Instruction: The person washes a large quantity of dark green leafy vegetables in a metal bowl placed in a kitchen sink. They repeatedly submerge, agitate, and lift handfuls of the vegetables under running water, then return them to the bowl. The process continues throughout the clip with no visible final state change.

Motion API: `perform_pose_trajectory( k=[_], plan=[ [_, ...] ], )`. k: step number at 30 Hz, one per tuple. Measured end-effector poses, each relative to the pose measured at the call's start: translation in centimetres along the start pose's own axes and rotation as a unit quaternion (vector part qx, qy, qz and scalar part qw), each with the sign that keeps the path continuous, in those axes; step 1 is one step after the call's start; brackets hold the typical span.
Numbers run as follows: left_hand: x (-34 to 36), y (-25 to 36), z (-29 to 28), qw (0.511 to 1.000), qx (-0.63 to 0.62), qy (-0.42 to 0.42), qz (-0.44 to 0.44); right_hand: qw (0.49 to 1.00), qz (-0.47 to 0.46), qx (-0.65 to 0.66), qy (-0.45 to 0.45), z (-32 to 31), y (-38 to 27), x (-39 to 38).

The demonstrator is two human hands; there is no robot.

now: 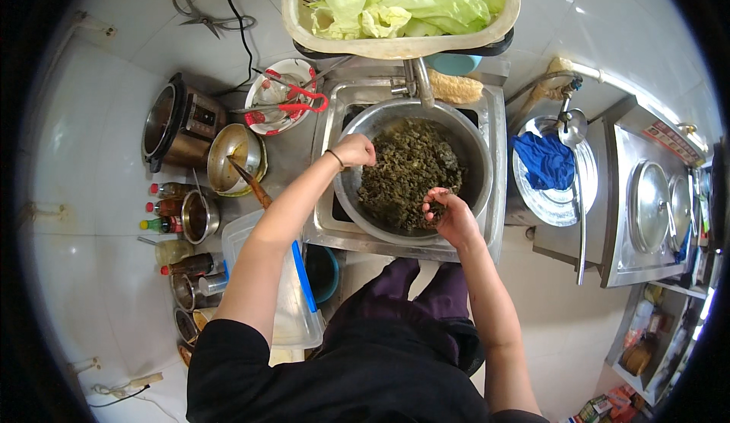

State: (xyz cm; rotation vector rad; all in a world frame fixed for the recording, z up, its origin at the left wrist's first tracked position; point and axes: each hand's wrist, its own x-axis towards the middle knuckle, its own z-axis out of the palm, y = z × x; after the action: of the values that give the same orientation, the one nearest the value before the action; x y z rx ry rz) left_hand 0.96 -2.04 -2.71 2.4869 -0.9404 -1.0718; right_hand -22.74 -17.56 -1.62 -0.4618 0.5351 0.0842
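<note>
A wide metal basin (480,157) stands in the sink (323,229), holding a wet heap of dark, finely chopped leafy greens (411,161). Over the basin's left side is my left hand (355,151), its fingers pressed together close to the heap; whatever they hold is hidden. My right hand (456,219) hovers at the lower right of the heap, fingers curled, with dark bits of the greens between fingertips and thumb. The faucet (423,85) reaches over the basin's far rim.
Above the sink sits a cream basket (395,44) of pale green leaves. Left are a bowl with red-handled tongs (304,104), a pan (226,161), an electric cooker (186,130) and several bottles. A blue cloth (544,161) lies right, beside a stove unit with lids (650,202).
</note>
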Motion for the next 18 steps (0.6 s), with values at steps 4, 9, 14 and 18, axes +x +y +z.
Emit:
perform_pose_trajectory(
  k=[4,9,14,18],
  plan=[
    [-1.2,-0.2,-1.3,0.929,-0.35,-0.124,-0.007,1.0,0.008,-0.005,-0.011,0.0,0.3,0.1],
    [-2.7,0.4,-0.8,0.849,-0.509,-0.14,0.031,1.0,0.002,-0.002,-0.006,0.3,0.2,-0.1],
    [-3.4,1.4,-0.5,0.847,-0.51,-0.142,0.058,1.0,0.004,-0.01,-0.013,0.8,0.3,-0.2],
    [-3.7,2.0,-0.5,0.847,-0.51,-0.134,0.061,1.0,0.008,-0.016,-0.022,0.7,0.5,0.0]
  ],
)
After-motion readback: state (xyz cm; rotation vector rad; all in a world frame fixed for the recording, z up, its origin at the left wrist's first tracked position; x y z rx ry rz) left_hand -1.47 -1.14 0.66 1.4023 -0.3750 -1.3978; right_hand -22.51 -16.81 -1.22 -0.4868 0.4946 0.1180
